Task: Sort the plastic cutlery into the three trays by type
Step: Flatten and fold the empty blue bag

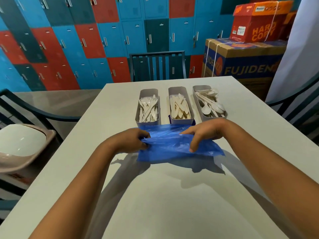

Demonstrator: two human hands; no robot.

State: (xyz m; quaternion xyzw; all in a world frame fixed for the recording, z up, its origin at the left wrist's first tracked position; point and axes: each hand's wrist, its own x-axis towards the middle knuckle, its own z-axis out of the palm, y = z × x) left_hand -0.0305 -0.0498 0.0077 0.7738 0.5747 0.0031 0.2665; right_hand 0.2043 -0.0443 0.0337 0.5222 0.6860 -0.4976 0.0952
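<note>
Three trays near the table's (241, 104) far edge hold forks (148, 107), knives (180, 107) and spoons (209, 105); left hand (131, 140) and right hand (205, 133) each pinch a blue plastic bag (172, 145) just before them.

Bright overhead light; arm shadows on table (172, 195); sharp focus; wide-angle bending at edges.

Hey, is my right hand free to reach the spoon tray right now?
Probably not at once. The right hand is pinching the blue plastic bag, as is the left hand. The spoon tray sits just beyond it with nothing between, so letting go should clear the way.
</note>
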